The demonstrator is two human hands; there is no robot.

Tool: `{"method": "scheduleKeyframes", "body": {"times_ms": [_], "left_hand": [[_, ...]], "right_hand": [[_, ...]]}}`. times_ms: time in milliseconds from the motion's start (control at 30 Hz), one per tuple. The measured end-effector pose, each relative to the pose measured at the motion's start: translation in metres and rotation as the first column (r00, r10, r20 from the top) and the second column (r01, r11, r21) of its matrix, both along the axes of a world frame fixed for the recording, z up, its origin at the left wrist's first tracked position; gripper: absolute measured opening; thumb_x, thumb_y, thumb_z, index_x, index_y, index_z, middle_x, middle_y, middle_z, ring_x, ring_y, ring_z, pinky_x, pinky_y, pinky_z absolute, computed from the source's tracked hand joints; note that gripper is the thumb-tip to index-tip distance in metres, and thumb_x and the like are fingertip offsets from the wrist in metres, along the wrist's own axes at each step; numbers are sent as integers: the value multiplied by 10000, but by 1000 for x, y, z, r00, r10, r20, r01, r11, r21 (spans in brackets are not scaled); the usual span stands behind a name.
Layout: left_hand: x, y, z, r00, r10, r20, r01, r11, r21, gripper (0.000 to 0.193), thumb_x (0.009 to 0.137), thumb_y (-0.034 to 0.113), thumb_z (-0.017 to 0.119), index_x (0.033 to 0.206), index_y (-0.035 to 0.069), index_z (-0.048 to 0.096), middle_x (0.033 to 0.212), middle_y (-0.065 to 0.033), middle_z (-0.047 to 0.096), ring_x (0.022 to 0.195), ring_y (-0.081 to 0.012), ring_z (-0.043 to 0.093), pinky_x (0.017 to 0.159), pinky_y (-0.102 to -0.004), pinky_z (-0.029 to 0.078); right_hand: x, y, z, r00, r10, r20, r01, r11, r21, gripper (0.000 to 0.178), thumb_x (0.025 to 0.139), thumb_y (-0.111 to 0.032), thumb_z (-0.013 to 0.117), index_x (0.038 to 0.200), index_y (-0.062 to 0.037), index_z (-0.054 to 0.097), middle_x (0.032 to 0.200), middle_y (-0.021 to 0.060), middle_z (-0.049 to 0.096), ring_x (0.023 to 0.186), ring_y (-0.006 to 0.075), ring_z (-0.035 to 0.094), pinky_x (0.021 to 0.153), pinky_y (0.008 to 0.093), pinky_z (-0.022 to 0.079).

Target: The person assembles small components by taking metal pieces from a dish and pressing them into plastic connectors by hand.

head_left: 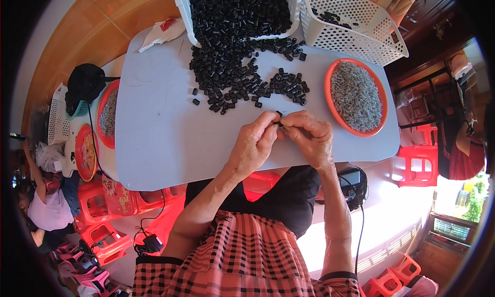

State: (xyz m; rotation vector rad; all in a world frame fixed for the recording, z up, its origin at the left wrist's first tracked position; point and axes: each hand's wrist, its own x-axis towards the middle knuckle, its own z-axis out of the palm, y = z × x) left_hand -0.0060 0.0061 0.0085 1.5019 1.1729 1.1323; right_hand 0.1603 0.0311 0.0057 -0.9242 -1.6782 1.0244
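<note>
Over the front of the grey-blue table, my left hand and my right hand meet with their fingertips pinched together. Between them is a small black plastic piece, mostly covered by the fingers. The left thumb and forefinger close on it; whatever the right fingertips grip beside it is too small to make out. Just beyond my hands spreads a heap of black plastic pieces, spilling from a tipped white bin. Right of my hands stands an orange-red bowl full of small shiny metal parts.
A white perforated basket with some black pieces stands at the back right. A crumpled white bag lies at the far left corner. Further left, a second table bears bowls and a black cap. Red stools and another person are at the left.
</note>
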Motion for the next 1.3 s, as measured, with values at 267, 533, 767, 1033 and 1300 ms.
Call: {"method": "scheduleKeyframes", "body": {"times_ms": [267, 533, 767, 1033, 1300], "left_hand": [[-3, -1, 1, 1000, -19, 25, 20, 999, -28, 181, 945, 108, 485, 1091, 16, 540, 784, -29, 638, 650, -81, 540, 604, -237, 470], [0, 0, 1, 999, -23, 27, 23, 1000, 21, 168, 940, 82, 487, 1085, 13, 539, 761, -21, 614, 641, -76, 512, 607, -230, 453], [1, -1, 5, 999, -26, 26, 27, 999, -25, 166, 938, 95, 501, 1066, 1, 548, 736, -20, 602, 635, -66, 497, 586, -225, 436], [-1, -1, 6, 998, -43, 49, 44, 999, -25, 182, 944, 118, 499, 1054, -10, 564, 734, -29, 604, 650, -73, 526, 604, -228, 451], [-4, 1, 4, 986, -83, 143, 103, 985, -140, 210, 961, 139, 477, 1048, -23, 578, 770, -52, 630, 685, -88, 565, 639, -231, 474]], "right_hand": [[-1, -4, 0, 983, -1, -182, -42, 972, -231, 155, 806, 67, 639, 953, 19, 649, 843, 60, 673, 775, 114, 647, 729, 250, 520], [-1, -3, 0, 997, -37, -64, 31, 996, -81, 145, 767, 73, 651, 898, 15, 668, 856, 80, 673, 793, 152, 651, 717, 269, 520], [-4, -6, 4, 981, -54, -184, 9, 972, -236, 149, 804, 70, 637, 944, 21, 653, 841, 57, 665, 754, 108, 635, 707, 234, 512], [-1, -4, 4, 996, -35, -84, 22, 988, -155, 152, 797, 65, 640, 939, 19, 665, 829, 61, 656, 746, 122, 630, 694, 244, 501], [-1, -4, 9, 999, -50, -5, 50, 997, -53, 183, 777, 63, 625, 944, 8, 675, 841, 80, 659, 777, 168, 636, 708, 273, 500]]}}
